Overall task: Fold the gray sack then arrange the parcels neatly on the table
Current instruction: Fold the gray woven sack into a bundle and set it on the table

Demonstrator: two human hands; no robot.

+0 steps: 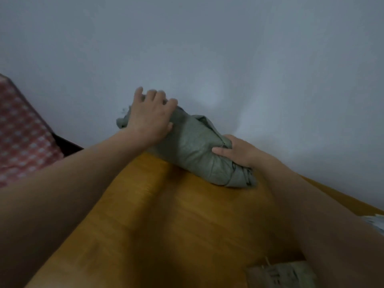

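From the head view, the crinkled gray sack (195,150) of woven plastic lies bunched into a lumpy, sausage-shaped bundle at the far edge of the smooth orange-brown wooden surface (166,225), right against a plain pale wall (207,48). My left grip (149,117) is clamped over the bundle's far left end, with the fingers bent over the top and the thumb pressed into the near side. My right grip (239,150) is clamped on the right end, the thumb flat across the front and the other fingers hidden behind the creased folds. A dark seam line runs down the sack just below that hand. My forearms hide a good part of the surface. At the bottom right corner a flat gray-green parcel (280,275) is cut off by the frame. It carries dark print, too blurred to read. A whitish crumpled edge (376,223) pokes in at the right border, and I cannot tell what it is. On the left, a red-and-white checked cloth (22,132) covers something dark-edged.
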